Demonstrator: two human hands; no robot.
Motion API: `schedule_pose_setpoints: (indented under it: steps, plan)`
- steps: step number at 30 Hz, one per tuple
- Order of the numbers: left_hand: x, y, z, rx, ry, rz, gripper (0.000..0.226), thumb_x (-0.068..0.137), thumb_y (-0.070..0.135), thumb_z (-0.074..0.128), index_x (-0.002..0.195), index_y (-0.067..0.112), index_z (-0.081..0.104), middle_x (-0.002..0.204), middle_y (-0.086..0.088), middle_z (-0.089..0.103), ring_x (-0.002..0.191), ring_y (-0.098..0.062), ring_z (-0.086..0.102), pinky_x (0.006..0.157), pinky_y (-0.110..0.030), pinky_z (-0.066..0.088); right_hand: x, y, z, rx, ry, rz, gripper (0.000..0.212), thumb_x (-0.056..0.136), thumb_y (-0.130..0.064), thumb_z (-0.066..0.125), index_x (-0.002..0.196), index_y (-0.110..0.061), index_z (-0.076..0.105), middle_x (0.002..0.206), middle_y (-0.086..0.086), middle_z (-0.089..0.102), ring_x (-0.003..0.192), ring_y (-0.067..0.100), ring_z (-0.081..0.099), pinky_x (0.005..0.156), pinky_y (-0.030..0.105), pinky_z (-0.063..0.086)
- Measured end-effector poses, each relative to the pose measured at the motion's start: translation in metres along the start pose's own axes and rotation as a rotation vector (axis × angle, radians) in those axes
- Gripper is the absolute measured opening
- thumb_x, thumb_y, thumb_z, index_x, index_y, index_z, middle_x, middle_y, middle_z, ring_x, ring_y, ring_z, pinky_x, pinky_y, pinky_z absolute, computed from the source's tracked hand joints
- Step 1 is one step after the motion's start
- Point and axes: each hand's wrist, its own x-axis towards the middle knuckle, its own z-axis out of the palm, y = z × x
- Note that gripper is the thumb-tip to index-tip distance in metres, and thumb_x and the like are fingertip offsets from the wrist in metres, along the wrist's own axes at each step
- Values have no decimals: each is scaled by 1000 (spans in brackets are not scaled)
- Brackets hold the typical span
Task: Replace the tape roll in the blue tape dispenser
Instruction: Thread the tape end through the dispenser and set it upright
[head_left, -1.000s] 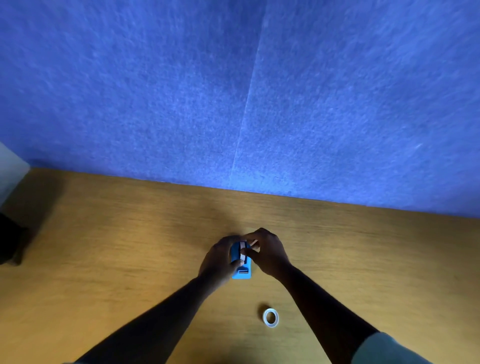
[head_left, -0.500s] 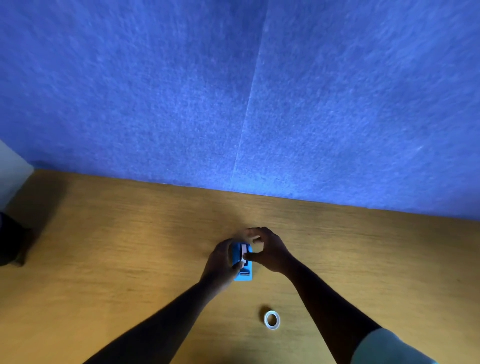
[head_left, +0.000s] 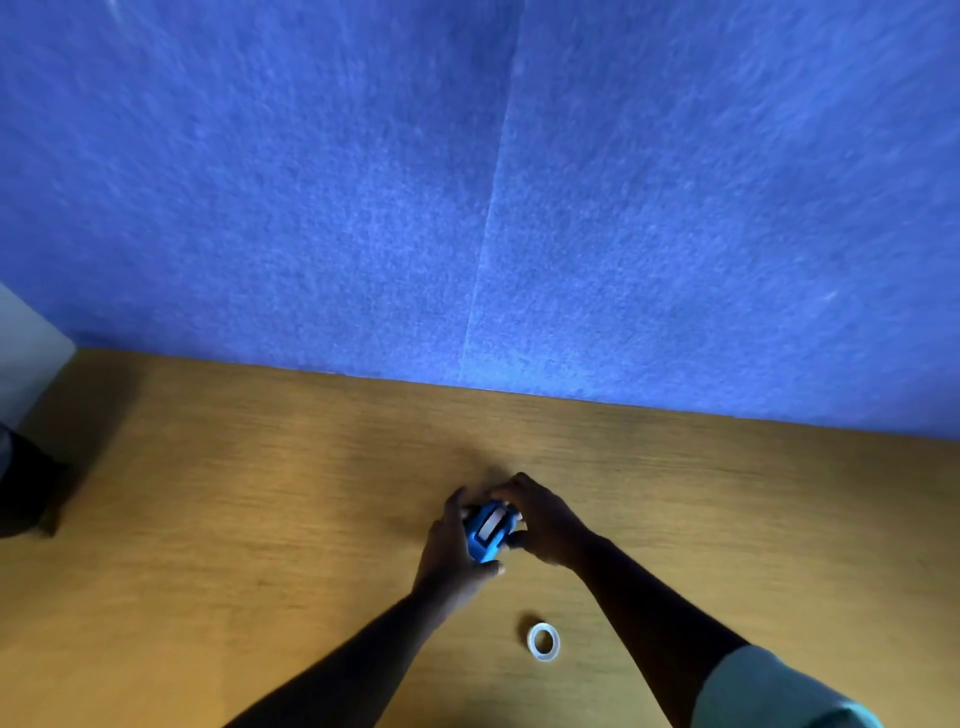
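The table (head_left: 260, 493) looks like wood – matt, with fine grain. Behind it, the wall (head_left: 675, 208) seems felt-like cloth, rough and dull. The dispenser (head_left: 485, 535) reads as smooth blue plastic; the roll (head_left: 543, 642) – pale, slightly glossy.

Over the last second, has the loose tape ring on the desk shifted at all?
No. The tape ring lies flat at the same spot on the desk, nearer than both hands; only the blue dispenser has tilted.
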Motion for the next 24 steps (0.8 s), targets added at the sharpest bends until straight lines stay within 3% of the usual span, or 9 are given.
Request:
schedule_pose_setpoints:
  steps: [5, 9, 14, 19, 24]
  plan:
    - [-4, -10, -13, 75, 20, 72, 79, 68, 14, 85, 136, 26, 46, 120, 12, 64, 111, -10, 64, 88, -20, 52, -19, -11, 18, -78, 127, 57, 67, 76, -43, 85, 135, -32, 57, 124, -7, 61, 111, 19, 64, 86, 36, 54]
    - [-11, -24, -34, 94, -63, 134, 73, 65, 12, 86, 128, 25, 53, 117, 11, 70, 107, -3, 67, 85, -15, 56, -41, -23, 42, -110, 192, 80, 68, 71, -59, 81, 131, -37, 57, 121, -11, 67, 111, 16, 62, 91, 38, 51]
    - [-35, -39, -47, 206, -181, 223, 52, 68, 15, 80, 113, 29, 58, 111, 15, 70, 102, 1, 67, 83, -17, 57, -69, -29, 77, -88, 247, 98, 69, 68, -64, 80, 130, -40, 57, 120, -17, 68, 110, 10, 59, 92, 36, 48]
    - [-51, -40, -40, 248, -149, 241, 40, 71, 14, 80, 101, 33, 61, 102, 17, 68, 92, 1, 64, 73, -11, 49, -82, -33, 92, -61, 271, 131, 70, 68, -65, 78, 130, -41, 56, 123, -18, 65, 114, 11, 58, 93, 36, 48]
    - [-58, -43, -37, 233, -123, 226, 38, 72, 20, 82, 106, 28, 65, 105, 13, 70, 95, -4, 66, 83, -25, 57, -86, -35, 95, -29, 267, 152, 69, 71, -62, 78, 133, -42, 55, 123, -17, 65, 114, 12, 59, 90, 36, 50]
